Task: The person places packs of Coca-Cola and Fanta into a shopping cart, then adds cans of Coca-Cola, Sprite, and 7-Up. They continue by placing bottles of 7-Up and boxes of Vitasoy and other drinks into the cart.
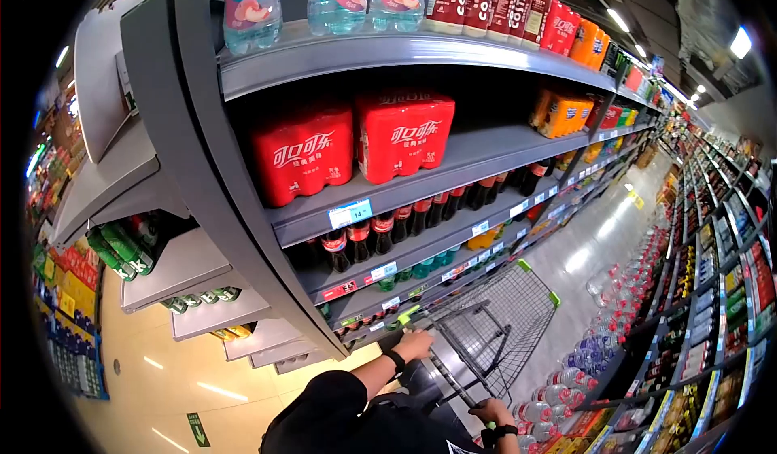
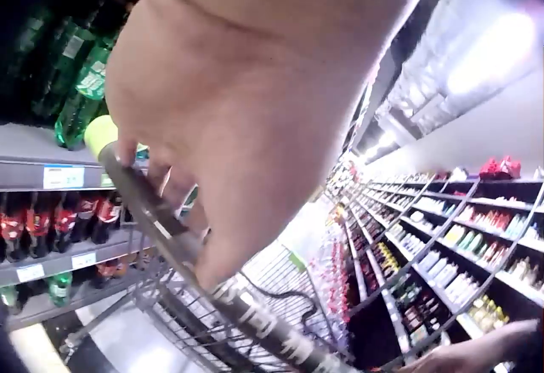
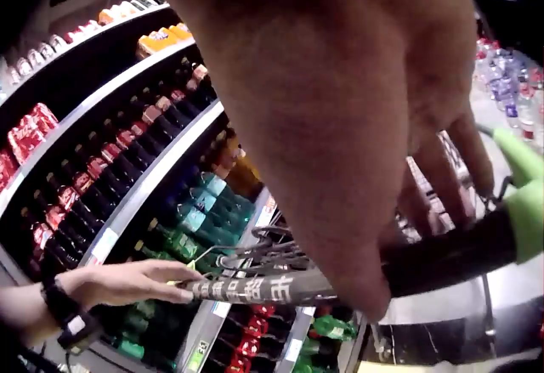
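Both hands are on the dark handle bar (image 1: 450,379) of a wire shopping cart (image 1: 510,312) with green corner pieces. My left hand (image 1: 414,345) grips the bar near its left end; in the left wrist view its fingers pass over the bar (image 2: 161,216), with the thumb on the near side. Toward the other end, my right hand (image 1: 492,412) holds the bar. The right wrist view shows that hand (image 3: 365,135) from above, thumb on the near side and fingers over the far side, beside the green end piece (image 3: 525,207). White lettering marks the bar's middle.
A grey shelf unit (image 1: 324,61) runs along the left, bearing red cola multipacks (image 1: 405,137), cola bottles (image 1: 382,231) and peach drinks (image 1: 252,9). Plastic-wrapped bottles (image 1: 558,389) line the floor at right, before another long shelf (image 1: 704,324). The aisle floor (image 1: 583,248) stretches ahead.
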{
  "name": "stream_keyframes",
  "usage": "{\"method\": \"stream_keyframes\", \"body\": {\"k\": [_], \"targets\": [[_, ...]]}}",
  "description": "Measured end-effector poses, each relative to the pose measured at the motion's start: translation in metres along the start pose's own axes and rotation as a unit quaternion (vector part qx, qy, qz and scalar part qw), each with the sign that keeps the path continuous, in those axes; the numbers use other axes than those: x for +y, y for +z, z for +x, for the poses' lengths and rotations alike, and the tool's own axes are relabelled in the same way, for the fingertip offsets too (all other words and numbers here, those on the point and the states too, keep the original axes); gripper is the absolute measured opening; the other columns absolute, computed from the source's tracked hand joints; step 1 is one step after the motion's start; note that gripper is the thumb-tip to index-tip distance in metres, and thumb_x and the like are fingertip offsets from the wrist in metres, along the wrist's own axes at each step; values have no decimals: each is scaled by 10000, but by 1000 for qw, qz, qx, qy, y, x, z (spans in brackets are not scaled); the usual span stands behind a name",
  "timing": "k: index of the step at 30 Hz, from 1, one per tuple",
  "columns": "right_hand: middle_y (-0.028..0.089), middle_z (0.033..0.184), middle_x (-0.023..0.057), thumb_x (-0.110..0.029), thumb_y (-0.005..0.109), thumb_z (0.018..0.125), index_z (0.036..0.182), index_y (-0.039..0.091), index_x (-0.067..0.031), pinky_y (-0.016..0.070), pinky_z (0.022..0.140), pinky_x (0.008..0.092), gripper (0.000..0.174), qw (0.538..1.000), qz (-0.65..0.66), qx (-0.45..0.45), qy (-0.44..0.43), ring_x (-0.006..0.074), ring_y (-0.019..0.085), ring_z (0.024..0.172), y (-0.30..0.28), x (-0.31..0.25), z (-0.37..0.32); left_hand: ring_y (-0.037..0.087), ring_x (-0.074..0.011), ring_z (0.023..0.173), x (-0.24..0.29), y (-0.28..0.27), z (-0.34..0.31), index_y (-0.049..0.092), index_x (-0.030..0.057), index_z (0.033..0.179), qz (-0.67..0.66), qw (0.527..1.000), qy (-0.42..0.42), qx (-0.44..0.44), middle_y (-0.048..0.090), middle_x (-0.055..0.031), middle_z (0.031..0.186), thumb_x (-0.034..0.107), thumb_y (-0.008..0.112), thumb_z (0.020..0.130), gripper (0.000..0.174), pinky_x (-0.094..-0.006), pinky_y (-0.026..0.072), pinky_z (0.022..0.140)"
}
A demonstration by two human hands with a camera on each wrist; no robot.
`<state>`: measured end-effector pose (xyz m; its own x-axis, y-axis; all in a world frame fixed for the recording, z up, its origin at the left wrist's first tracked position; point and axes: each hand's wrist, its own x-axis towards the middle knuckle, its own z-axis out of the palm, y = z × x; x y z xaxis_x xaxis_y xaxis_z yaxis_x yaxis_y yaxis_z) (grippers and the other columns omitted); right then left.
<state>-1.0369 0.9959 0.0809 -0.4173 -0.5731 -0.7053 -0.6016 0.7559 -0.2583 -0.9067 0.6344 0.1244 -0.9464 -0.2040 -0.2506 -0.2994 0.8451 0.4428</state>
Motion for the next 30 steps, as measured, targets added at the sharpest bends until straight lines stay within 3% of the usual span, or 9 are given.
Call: {"method": "stream_keyframes", "body": {"k": [3, 7, 9, 12, 14, 16, 20, 29, 30], "targets": [[759, 959, 172, -655, 728, 783, 954, 804, -101, 564, 827, 440, 585, 998, -45, -47, 2, 371, 721, 917, -29, 4, 25, 657, -340, 1073, 31, -60, 16, 678, 52, 1138, -242, 953, 137, 119, 686, -147, 1151, 226, 689, 907, 290, -434, 528, 938], [746, 890, 170, -714, 750, 742, 870, 783, -62, 532, 769, 440, 665, 993, -58, -40, -91, 349, 700, 840, -40, 29, 66, 652, -278, 1032, 95, -233, -34, 671, 39, 1125, -247, 884, 148, 367, 669, -115, 1104, 213, 734, 910, 284, -389, 514, 933], [752, 885, 159, -685, 790, 732, 893, 784, -53, 524, 773, 435, 652, 988, 13, -70, -134, 317, 697, 817, -42, 35, 70, 613, -264, 1023, 116, -306, -64, 660, 49, 1095, -189, 797, 114, 562, 623, -97, 1056, 147, 742, 869, 260, -379, 490, 925], [767, 893, 141, -658, 814, 742, 928, 786, -36, 520, 780, 421, 650, 983, 72, -93, -144, 269, 698, 814, -71, 16, 60, 527, -295, 1201, 92, -364, -66, 579, 7, 1251, -51, 637, 32, 768, 553, -154, 1293, 158, 722, 924, 387, -414, 410, 1048], [738, 834, 180, -631, 823, 745, 896, 751, 24, 515, 746, 440, 676, 968, 80, -103, -214, 302, 686, 781, -80, 17, 66, 488, -306, 1282, 71, -391, -61, 521, 4, 1364, -40, 614, -21, 788, 525, -175, 1377, 156, 726, 928, 505, -408, 375, 1108], [705, 720, 122, -613, 837, 748, 921, 759, 23, 484, 686, 418, 663, 946, 152, -90, -271, 265, 627, 681, -72, 25, 80, 490, -318, 1344, 35, -403, -50, 432, -28, 1459, -166, 648, -5, 744, 496, -217, 1458, 185, 721, 954, 620, -411, 354, 1152], [611, 652, 38, -603, 855, 743, 902, 785, -9, 436, 634, 370, 619, 954, 153, -122, -229, 176, 548, 654, -70, 30, 97, 437, -288, 1418, 24, -411, -39, 348, -69, 1498, -192, 649, -4, 736, 461, -233, 1515, 200, 709, 978, 688, -376, 292, 1205], [528, 605, -43, -614, 819, 799, 829, 797, -56, 343, 548, 326, 559, 909, 325, -135, -223, 98, 461, 601, -90, 41, 76, 606, -225, 1202, 44, -460, -55, 408, -10, 1466, -451, 577, 23, 681, 585, -160, 1366, 341, 797, 916, 760, -343, 478, 1032], [513, 600, -66, -588, 824, 812, 791, 776, -101, 332, 506, 279, 491, 911, 320, -136, -224, 74, 454, 567, -89, 41, 80, 634, -190, 1130, 47, -466, -56, 542, 20, 1359, -489, 565, 46, 663, 654, -106, 1264, 372, 799, 901, 631, -309, 504, 944]]}}
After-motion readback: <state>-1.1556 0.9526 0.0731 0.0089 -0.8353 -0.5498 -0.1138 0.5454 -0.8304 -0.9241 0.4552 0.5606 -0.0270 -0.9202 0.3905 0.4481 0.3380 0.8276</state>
